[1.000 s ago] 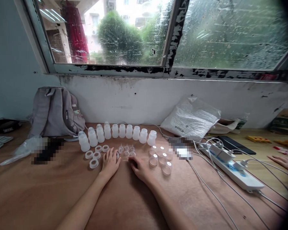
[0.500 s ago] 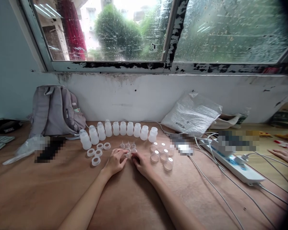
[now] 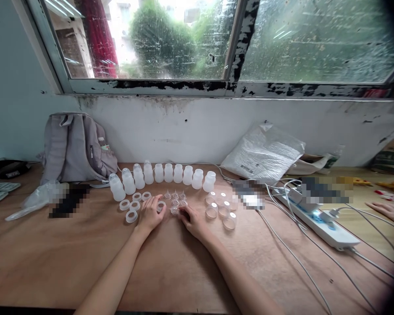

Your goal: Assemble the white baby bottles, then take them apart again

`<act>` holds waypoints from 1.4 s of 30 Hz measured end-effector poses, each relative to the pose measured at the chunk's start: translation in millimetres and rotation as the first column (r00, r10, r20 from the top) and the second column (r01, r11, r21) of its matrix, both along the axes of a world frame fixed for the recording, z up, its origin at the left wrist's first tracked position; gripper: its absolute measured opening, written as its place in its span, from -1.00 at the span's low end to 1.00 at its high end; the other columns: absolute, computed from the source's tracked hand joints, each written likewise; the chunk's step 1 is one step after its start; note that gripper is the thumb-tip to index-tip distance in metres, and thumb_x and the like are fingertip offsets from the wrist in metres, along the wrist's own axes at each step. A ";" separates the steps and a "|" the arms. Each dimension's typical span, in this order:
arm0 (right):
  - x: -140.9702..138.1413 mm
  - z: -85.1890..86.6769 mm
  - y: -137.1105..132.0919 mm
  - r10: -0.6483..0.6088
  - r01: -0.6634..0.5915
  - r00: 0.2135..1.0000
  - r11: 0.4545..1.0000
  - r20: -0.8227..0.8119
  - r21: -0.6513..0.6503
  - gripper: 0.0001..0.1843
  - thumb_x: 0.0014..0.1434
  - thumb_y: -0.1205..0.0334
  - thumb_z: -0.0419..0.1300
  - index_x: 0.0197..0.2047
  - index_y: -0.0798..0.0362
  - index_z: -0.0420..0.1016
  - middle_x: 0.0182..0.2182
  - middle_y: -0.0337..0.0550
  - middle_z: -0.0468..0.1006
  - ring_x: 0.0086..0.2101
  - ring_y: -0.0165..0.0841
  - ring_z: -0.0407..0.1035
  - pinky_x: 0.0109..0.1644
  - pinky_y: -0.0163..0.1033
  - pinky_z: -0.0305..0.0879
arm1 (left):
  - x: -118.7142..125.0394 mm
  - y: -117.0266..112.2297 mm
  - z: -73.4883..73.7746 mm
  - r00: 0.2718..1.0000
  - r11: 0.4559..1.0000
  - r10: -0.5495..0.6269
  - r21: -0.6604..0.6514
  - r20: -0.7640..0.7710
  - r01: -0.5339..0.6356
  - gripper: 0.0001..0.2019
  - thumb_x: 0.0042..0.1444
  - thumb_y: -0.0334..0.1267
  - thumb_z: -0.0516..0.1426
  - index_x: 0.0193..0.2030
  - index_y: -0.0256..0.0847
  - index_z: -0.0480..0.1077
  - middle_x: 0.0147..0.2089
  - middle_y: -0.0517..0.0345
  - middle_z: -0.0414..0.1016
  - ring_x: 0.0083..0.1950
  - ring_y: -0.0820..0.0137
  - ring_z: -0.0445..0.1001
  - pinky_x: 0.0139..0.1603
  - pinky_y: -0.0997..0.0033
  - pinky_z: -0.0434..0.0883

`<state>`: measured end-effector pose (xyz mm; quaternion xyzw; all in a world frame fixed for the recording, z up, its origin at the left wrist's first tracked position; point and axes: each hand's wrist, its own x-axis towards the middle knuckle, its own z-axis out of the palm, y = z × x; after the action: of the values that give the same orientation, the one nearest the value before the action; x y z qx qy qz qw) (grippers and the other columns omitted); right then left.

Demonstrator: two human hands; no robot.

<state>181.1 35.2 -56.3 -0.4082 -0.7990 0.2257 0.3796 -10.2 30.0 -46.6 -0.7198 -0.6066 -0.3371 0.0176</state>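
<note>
My left hand (image 3: 151,215) is closed round a white bottle ring (image 3: 161,206), held between thumb and fingers. My right hand (image 3: 192,222) has its fingers curled beside the clear bottle teats (image 3: 174,203); its fingertips are partly hidden, and what they pinch, if anything, I cannot make out. Several teats stand in a small group between the two hands. More white rings (image 3: 131,216) lie left of my left hand. To the right of my right hand are clear round caps (image 3: 229,222). Frosted baby bottles (image 3: 168,173) stand in a curved row behind, the leftmost ones topped with clear caps.
A grey backpack (image 3: 75,148) leans on the wall, with a clear plastic bag (image 3: 36,202) before it. A silvery packing bag (image 3: 264,153) sits back right. A white power strip (image 3: 335,235) with cables crosses the right side. Another person's hand (image 3: 389,212) rests far right.
My left hand has moved left, away from the teats, and now has a white ring in its grasp. The right hand has stayed near the teats. The view has shifted slightly.
</note>
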 end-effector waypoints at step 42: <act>0.8 -5.6 2.1 0.026 -0.026 0.999 1.000 -0.027 0.007 -0.84 0.04 0.40 0.03 -0.34 0.06 0.40 -0.30 -0.12 0.43 -0.25 -0.32 0.32 -0.13 -0.20 0.24 | 20.3 -6.3 -9.3 0.887 0.904 -0.410 -0.032 0.211 0.426 -0.56 0.03 -0.26 0.10 0.07 -0.12 0.14 0.04 0.07 0.31 0.09 0.33 0.24 0.11 0.26 0.22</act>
<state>181.9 37.3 -61.9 -0.3935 -0.7998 0.2331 0.3887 10.1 23.7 -56.0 -0.7962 -0.4486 -0.3795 -0.1442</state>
